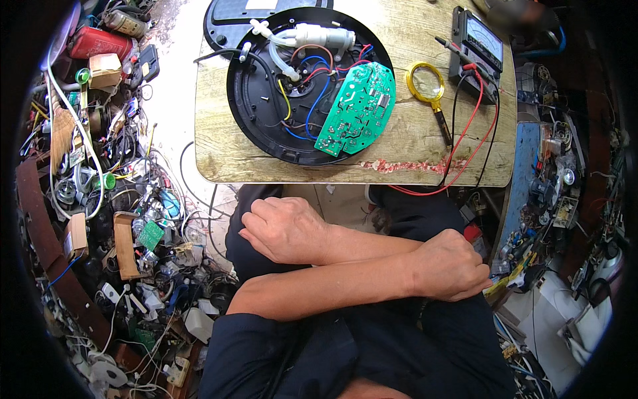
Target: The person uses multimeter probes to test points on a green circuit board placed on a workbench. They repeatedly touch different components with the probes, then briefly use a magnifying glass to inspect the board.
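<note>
My forearms are crossed over my lap, below the table's near edge. My left hand (453,266) is at the right, its fingers curled into a loose fist. At the left, my right hand (284,229) is closed too and rests over my thigh. No object shows in either hand. On the table above them lies a round black appliance housing (262,126), open side up. It holds a white pump motor (324,36) with clear tubing and coloured wires. A green circuit board (359,110) leans across its right side, solder face up.
A yellow-rimmed magnifying glass (425,83) and an analog multimeter (477,50) with red and black leads lie at the table's (219,156) right. Behind the housing is a black cover (222,23). Heaped electronic scrap (153,236) fills the left; more parts (551,193) crowd the right.
</note>
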Tool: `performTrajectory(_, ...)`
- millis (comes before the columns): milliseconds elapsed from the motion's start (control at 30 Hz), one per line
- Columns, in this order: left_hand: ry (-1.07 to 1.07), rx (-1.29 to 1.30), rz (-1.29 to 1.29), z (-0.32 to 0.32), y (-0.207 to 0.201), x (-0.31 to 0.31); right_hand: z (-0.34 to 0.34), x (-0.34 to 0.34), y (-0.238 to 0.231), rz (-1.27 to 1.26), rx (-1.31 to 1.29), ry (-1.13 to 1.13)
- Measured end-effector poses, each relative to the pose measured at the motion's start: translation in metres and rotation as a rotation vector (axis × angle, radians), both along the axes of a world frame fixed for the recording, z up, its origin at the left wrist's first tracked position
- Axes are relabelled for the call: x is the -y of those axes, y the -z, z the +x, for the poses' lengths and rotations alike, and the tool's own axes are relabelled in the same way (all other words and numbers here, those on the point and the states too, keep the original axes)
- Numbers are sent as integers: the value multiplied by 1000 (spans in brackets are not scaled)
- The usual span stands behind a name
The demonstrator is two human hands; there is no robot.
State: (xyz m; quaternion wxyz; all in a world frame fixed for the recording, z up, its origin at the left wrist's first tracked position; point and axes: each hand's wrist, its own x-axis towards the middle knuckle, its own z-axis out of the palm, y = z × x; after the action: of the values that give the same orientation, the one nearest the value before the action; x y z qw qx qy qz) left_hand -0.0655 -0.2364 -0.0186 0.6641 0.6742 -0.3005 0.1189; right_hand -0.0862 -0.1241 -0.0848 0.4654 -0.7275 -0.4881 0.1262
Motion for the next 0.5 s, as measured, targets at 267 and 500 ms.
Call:
performTrajectory(267, -5, 1, -5, 1, -1, -2, -1, -1, 0, 6, -12, -8)
performTrajectory(500, -5, 5, -5, 0, 0, -1, -1, -1, 1, 14, -8, -8)
